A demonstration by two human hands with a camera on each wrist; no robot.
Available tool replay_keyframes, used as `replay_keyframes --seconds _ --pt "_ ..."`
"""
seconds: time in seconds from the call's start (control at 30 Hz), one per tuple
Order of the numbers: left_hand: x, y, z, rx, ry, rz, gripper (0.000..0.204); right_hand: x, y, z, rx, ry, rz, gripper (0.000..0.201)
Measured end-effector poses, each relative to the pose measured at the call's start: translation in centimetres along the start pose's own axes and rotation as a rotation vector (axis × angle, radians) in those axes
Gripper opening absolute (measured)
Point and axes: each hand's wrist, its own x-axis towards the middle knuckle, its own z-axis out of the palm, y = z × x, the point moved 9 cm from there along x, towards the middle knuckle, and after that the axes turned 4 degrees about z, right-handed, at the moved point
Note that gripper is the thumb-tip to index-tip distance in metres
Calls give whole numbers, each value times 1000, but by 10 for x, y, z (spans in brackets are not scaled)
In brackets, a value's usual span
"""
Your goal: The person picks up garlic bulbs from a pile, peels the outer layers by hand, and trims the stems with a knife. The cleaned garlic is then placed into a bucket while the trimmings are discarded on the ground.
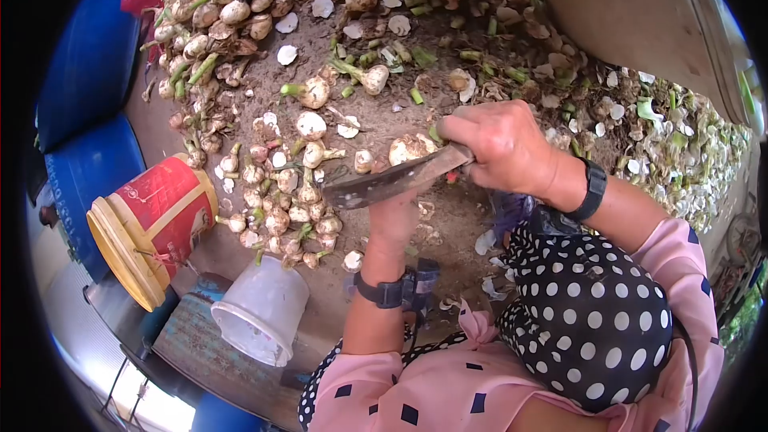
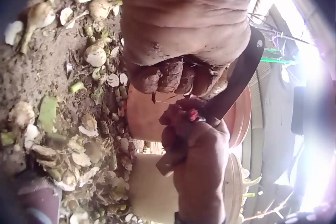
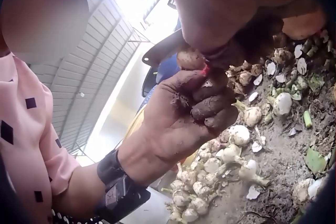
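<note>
My right hand [image 1: 508, 144] grips the handle of a large, dark-bladed knife [image 1: 384, 182], its blade pointing left across the front of my left hand [image 1: 394, 214]. Curled fingers of the left hand hold a soil-stained bulb [image 1: 412, 148]; the blade partly covers it in the head view. In the right wrist view, the same bulb [image 3: 190, 59] shows between left thumb and fingers, right beside the blade [image 3: 164, 49]. Dirt coats the left fingers [image 2: 170, 74] in the left wrist view. Something small and red shows at the right hand [image 2: 202, 148].
Loose bulbs [image 1: 276, 220] lie left of my hands, with a bigger pile [image 1: 212, 20] beyond. White slices and green stalk bits litter the ground. A red-yellow bucket [image 1: 164, 220] and a white bucket [image 1: 268, 304] stand left; large round containers [image 1: 632, 12] stand ahead and right.
</note>
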Motion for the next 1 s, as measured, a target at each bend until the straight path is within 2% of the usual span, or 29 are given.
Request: replay_keyframes --seconds 0.07,0.1,0.13,0.17,0.2,0.23,0.27,0.3,0.33,0.37,0.4,0.43,0.47,0.5,0.57,0.6,0.63,0.67,0.7,0.73,0.77,0.8,0.87,0.9,0.93,1.0 --pt "-6 0 7 -179 -210 -153 30 -5 23 9 -75 -13 43 26" --pt "-13 3 0 -489 -71 -278 35 -6 43 17 -143 -16 77 25" --pt "-21 4 -8 -791 77 -386 42 -15 81 19 -71 43 203 38" --pt "-12 44 -24 -1041 -108 0 59 -28 120 26 -150 -196 600 51" --pt "-6 39 -48 -1006 -70 8 59 -15 113 37 -130 -130 529 44" --pt "4 19 -61 -618 -155 -151 64 -44 137 22 18 -40 585 40" --pt "15 -4 -78 -239 -243 -307 70 -42 128 20 83 -24 591 38" --pt "32 -7 -103 -25 -242 -202 70 -41 124 22 76 -25 597 38" --pt "28 -44 -134 29 -133 -352 64 -37 123 24 87 -31 583 38" --pt "42 -51 -169 292 -86 -292 58 -38 126 29 38 -94 618 37" --pt "50 -63 -206 186 112 -291 54 -38 129 34 -15 -152 651 37" --pt "55 -100 -253 301 258 -285 47 -37 129 36 -11 -154 641 37" --pt "57 -124 -294 389 459 -412 41 -38 129 38 9 -158 653 36" --pt "70 -135 -318 433 433 -466 42 -38 131 38 26 -159 667 36" --pt "102 -149 -362 499 605 -232 42 -35 132 37 23 -171 657 36" --pt "119 -161 -379 499 605 -233 42 -37 133 39 21 -189 658 36" --pt "133 -185 -395 539 570 -421 45 -42 140 44 39 -236 695 38" --pt "136 -204 -402 576 530 -608 48 -42 139 44 38 -234 698 38" --pt "140 -208 -401 573 529 -604 48 -44 138 45 50 -260 728 38" --pt "143 -221 -390 334 494 -615 51 -47 139 47 61 -286 759 38" --pt "146 -232 -376 96 452 -624 55 -46 136 47 42 -278 701 36" --pt "143 -252 -378 93 444 -628 55 -48 135 48 39 -279 710 36" --pt "149 -270 -388 616 353 -360 61 -52 132 48 13 -277 707 36" --pt "145 -212 -359 810 340 -366 58 -55 134 52 34 -287 705 38" --pt "138 -182 -342 808 341 -368 58 -53 132 51 32 -289 705 38" --pt "125 -158 -323 790 304 -429 55 -45 121 51 44 -293 670 39"
